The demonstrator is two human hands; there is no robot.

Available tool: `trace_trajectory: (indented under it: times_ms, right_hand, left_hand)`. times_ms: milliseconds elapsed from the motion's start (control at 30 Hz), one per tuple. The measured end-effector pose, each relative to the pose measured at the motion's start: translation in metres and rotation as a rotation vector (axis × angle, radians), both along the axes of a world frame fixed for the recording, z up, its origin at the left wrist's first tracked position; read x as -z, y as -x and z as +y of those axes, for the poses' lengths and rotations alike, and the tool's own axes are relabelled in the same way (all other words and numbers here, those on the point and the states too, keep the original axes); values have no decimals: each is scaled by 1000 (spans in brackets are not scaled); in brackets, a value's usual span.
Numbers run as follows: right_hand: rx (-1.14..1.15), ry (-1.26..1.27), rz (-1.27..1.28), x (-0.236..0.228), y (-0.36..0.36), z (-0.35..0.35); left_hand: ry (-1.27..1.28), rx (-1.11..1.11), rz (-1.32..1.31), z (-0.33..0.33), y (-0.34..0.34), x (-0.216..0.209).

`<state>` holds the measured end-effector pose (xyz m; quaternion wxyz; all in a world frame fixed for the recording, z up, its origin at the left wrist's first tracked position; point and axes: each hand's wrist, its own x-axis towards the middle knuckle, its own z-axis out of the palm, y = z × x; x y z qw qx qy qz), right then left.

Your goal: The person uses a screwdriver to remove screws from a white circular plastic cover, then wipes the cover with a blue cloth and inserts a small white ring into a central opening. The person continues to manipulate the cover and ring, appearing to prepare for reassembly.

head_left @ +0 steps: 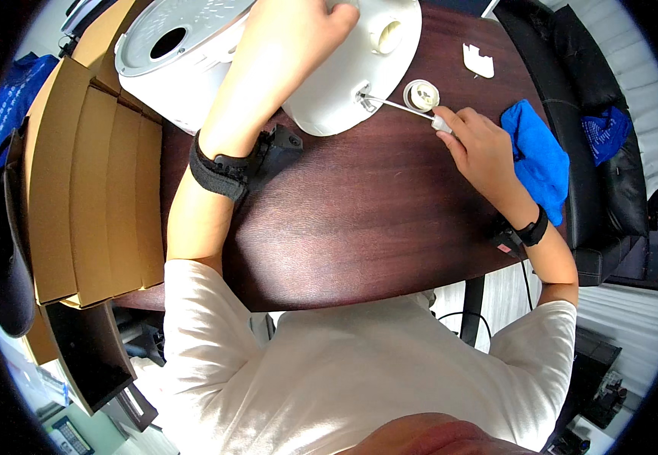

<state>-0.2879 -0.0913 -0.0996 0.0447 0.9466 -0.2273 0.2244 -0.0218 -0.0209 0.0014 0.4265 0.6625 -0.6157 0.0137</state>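
Two hands on table [359, 220]: left hand [310, 26] pressing white housing [344, 83]; right hand [480, 148] pinching slim screwdriver [401, 105] at its rim.

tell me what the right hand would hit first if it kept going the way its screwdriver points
Most likely the white appliance lid: the right hand holds a screwdriver whose tip already sits at the lid's lower edge. The small white round part lies just beside that line, not in it.
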Motion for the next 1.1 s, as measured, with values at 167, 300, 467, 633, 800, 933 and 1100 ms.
trace_trajectory:
  times_ms: [167,300,467,633,800,933,1100]
  right_hand:
    - [-10,13,2,3,-2,-2]
    - [9,-11,6,2,-2,-3]
    - [11,-146,-7,3,-3,-8]
    - [-29,-503,-151,25,-1,-5]
    - [141,-1179,-112,20,-4,9]
    - [229,-1504,-103,-4,-7,9]
    - [-103,-469,-154,22,8,-6]
  left_hand:
    - [-12,-9,-1,-1,-1,0]
    - [-6,1,13,-1,1,-1]
    - [-25,-8,7,-2,0,1]
    - [28,-20,-47,-1,3,3]
    - [-58,-46,-2,0,5,-4]
    - [-101,-15,46,0,2,-7]
    - [-48,2,33,6,6,-12]
